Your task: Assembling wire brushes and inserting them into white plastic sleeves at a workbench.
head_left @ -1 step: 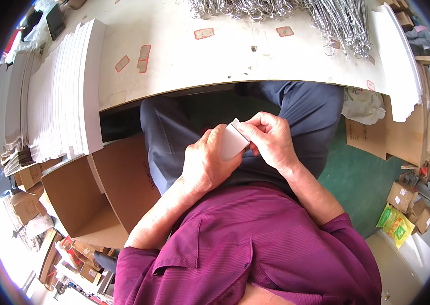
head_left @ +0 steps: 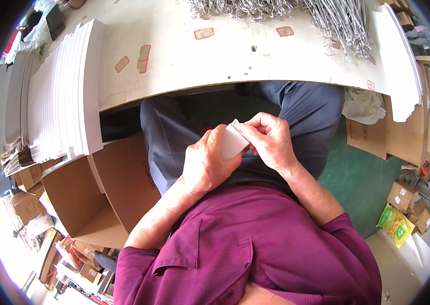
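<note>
Above my lap, my left hand (head_left: 206, 158) is closed round a small white rectangular piece (head_left: 233, 143), like a little box or a pad of cards; its exact kind does not show. The thumb lies along its left side. My right hand (head_left: 271, 140) pinches the far right edge of the same piece between thumb and index finger, near a small raised corner. The other right fingers curl underneath, and the far side of the piece is hidden.
A pale worktable (head_left: 174, 56) lies ahead, with bunches of metal wire hooks (head_left: 339, 25) at its far right. Stacked white sheets (head_left: 65, 91) stand at the left, more white sheets (head_left: 395, 66) at the right. An open cardboard box (head_left: 85, 198) sits low on my left.
</note>
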A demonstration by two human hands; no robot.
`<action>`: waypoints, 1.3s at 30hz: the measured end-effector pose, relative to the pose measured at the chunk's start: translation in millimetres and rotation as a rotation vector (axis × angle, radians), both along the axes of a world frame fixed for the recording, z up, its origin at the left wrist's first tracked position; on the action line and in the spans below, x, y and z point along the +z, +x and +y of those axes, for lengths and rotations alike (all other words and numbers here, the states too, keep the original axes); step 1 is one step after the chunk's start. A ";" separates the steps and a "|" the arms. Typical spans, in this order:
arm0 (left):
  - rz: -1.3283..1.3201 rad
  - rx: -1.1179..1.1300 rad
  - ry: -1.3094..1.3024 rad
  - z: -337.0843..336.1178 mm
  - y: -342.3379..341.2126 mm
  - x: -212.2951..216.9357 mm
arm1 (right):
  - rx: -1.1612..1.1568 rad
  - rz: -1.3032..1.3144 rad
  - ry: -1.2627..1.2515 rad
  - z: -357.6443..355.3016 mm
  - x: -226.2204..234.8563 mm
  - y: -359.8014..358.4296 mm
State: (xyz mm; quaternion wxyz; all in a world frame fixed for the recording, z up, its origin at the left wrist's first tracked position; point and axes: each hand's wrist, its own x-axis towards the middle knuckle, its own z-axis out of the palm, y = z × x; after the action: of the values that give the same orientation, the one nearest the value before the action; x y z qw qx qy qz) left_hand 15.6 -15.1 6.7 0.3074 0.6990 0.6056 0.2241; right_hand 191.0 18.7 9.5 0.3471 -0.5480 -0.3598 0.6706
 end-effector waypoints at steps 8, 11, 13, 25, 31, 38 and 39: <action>0.022 0.007 -0.007 9.5 2.1 -9.2 | 0.043 -0.215 0.231 12.6 -11.0 -3.1; 0.019 -0.012 0.009 8.2 1.0 -13.0 | 0.124 -0.208 0.180 22.1 -13.5 3.2; 0.010 -0.011 0.016 7.1 0.6 -13.9 | 0.191 -0.202 0.192 23.7 -18.6 4.5; -0.089 0.052 -0.056 8.8 -4.4 -10.7 | 0.075 -0.312 0.620 -13.1 -28.1 -17.1; -0.120 0.013 0.041 8.2 -6.5 -20.8 | 0.120 -0.275 0.629 -21.1 -29.4 -17.8; -0.114 0.030 0.035 7.7 -8.6 -22.6 | 0.195 -0.323 0.658 -22.3 -31.1 -19.6; -0.098 0.022 0.025 6.3 -8.6 -23.9 | 0.200 -0.334 0.680 -22.0 -31.6 -19.4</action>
State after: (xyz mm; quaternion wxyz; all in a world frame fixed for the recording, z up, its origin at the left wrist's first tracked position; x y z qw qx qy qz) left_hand 7.0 -8.7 -17.2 0.3256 0.6843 0.5944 0.2691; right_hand 171.6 -3.3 -22.1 0.3785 -0.4658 -0.6646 0.4451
